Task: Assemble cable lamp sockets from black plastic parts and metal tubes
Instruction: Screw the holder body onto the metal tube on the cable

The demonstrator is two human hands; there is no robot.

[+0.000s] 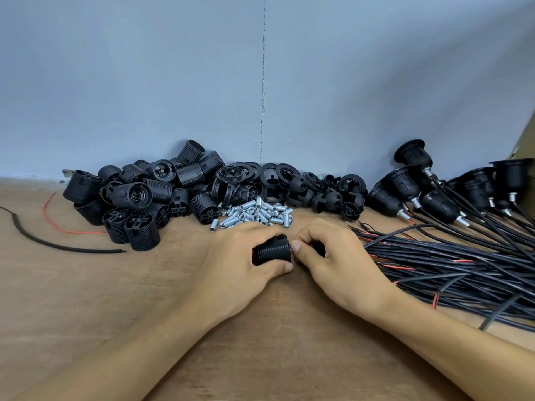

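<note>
Grey wall [144, 82] behind, wooden bench [86, 299] below. My left hand [240, 264] grips a ribbed black shell [272, 250] lying sideways mid-bench, thumb on its near side. My right hand [333, 256] curls round a smaller black part [317, 248], mostly hidden, thumb tip touching the shell's end. Metal tubes [254, 212] lie heaped just beyond my knuckles, loose shells [139, 198] to the left, cables [448, 264] to the right.

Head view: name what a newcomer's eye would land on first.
Centre foreground, the left hand grips a ribbed black socket shell while the right hand holds a mostly hidden black part beside it. Behind them lies a bright heap of metal tubes, and a cable bundle fans out at right.
</note>
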